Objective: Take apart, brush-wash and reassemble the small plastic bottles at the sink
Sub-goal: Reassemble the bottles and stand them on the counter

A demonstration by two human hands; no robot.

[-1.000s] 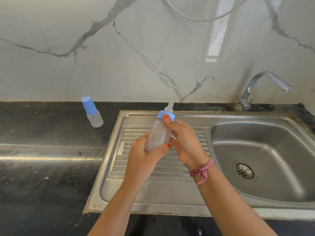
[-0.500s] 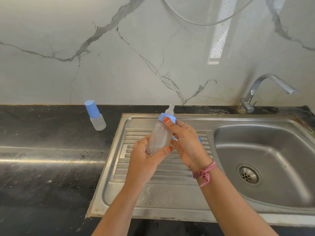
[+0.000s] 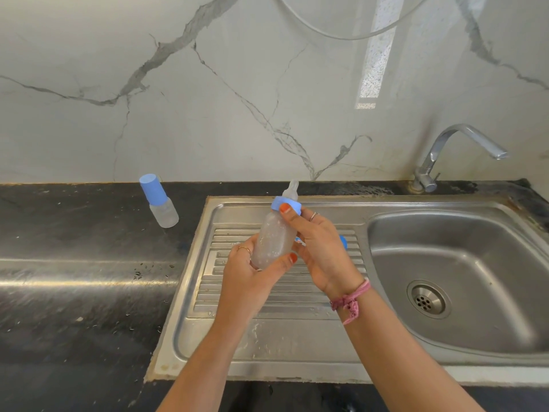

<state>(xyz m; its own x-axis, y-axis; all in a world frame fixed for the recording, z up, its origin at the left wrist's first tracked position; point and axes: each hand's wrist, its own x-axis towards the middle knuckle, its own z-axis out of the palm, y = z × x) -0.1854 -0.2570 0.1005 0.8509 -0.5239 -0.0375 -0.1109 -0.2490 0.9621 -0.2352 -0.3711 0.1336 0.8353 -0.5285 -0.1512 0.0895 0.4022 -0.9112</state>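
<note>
The left hand (image 3: 249,281) grips the bottle (image 3: 274,239) round its base; the bottle's long axis tilts up and away. The right hand (image 3: 320,248) pinches the blue collar (image 3: 289,205) at its far end, nearest for twisting. A second bottle (image 3: 160,203) stands well left.

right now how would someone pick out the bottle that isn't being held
Start at the steel sink and move left onto the black counter. The bottle stands there near the marble wall, touched by neither hand. Unlike the held bottle, whose teat is bare, it wears a tall blue cap.
</note>
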